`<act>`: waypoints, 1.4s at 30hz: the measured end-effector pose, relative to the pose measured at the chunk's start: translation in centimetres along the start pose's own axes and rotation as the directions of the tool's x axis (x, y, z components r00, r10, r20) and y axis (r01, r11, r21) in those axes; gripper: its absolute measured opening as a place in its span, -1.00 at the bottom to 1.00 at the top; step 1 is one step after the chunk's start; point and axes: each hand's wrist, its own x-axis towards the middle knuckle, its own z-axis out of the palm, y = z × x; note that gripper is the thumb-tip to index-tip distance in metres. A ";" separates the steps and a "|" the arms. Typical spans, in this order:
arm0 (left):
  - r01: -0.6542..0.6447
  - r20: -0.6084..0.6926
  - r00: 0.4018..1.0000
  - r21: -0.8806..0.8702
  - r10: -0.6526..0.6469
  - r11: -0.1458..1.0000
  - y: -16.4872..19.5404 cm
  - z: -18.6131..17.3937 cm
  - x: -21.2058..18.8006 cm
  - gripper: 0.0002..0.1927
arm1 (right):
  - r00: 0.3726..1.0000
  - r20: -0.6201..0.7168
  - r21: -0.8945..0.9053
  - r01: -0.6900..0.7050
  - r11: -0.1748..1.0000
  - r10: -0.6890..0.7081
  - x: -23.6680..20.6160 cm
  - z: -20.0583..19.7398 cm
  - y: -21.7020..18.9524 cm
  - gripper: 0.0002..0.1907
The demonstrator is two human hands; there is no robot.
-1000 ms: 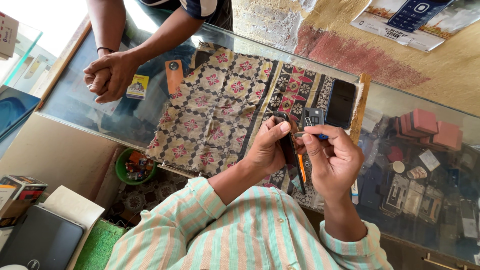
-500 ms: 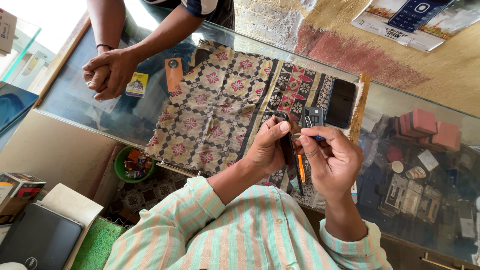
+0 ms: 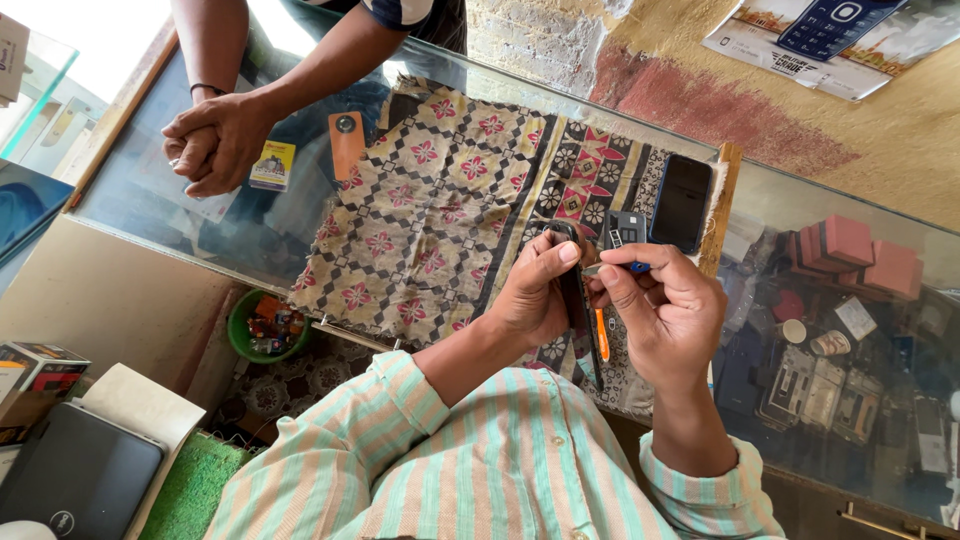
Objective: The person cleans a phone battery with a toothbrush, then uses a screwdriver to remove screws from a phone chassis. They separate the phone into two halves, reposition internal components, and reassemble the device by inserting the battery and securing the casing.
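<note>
Your left hand (image 3: 535,295) has its fingers wrapped shut around a dark slim phone (image 3: 572,290), held edge-up over the patterned cloth (image 3: 430,220) on the glass desk (image 3: 140,190). Your right hand (image 3: 665,310) pinches a small blue-handled tool (image 3: 618,267) against its top. This looks like prying or unscrewing; steady, light pressure seems called for.

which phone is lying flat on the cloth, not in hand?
The black phone at the cloth's far right edge, screen dark; the other, a slim dark one, is in the left hand.
</note>
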 end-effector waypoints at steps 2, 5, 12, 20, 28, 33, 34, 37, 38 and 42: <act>-0.002 -0.013 1.000 -0.001 0.002 1.000 0.0 0.0 0.0 -0.66 | 1.000 0.014 -0.006 -0.003 1.000 0.003 0.0 -0.1 0.1 -0.90; 0.016 -0.019 1.000 -0.007 -0.016 1.000 0.0 0.1 -0.1 -0.65 | 0.999 0.053 0.006 -0.010 1.000 0.009 0.2 -0.6 0.2 -0.91; 0.009 0.029 1.000 -0.032 -0.008 0.999 -0.1 0.3 -0.1 -0.66 | 1.000 -0.006 0.049 -0.030 0.998 0.030 0.2 -0.3 0.1 -0.90; 0.011 0.051 0.999 -0.029 -0.009 1.000 0.0 0.6 -0.1 -0.67 | 0.998 -0.055 0.055 -0.013 0.998 0.016 0.2 0.2 -0.1 -0.90; 0.017 0.046 0.999 -0.019 -0.016 1.000 0.0 0.5 -0.2 -0.65 | 0.998 -0.053 0.004 0.024 1.000 -0.024 0.1 0.2 -0.2 -0.89; 0.010 0.054 0.998 -0.011 -0.009 1.000 -0.1 0.5 -0.2 -0.65 | 0.998 -0.052 -0.008 0.024 1.000 -0.024 0.1 0.2 -0.2 -0.89; 0.016 0.049 0.999 -0.008 -0.016 1.000 0.0 0.5 -0.2 -0.65 | 0.998 -0.054 -0.010 0.028 1.000 -0.028 0.2 0.2 -0.2 -0.89; 0.031 0.033 0.999 -0.012 -0.031 0.999 0.0 0.4 -0.2 -0.65 | 0.997 -0.053 -0.030 0.058 0.998 -0.059 0.1 0.3 -0.1 -0.90; 0.036 0.028 0.999 -0.015 -0.035 0.999 0.0 0.4 -0.2 -0.66 | 0.997 -0.061 0.009 0.053 0.999 -0.052 0.0 0.4 -0.1 -0.90; -0.044 0.009 0.999 0.012 0.044 0.999 0.4 -0.1 0.3 -0.66 | 0.996 -0.082 0.032 0.044 0.999 -0.041 -1.0 0.5 -0.3 -0.91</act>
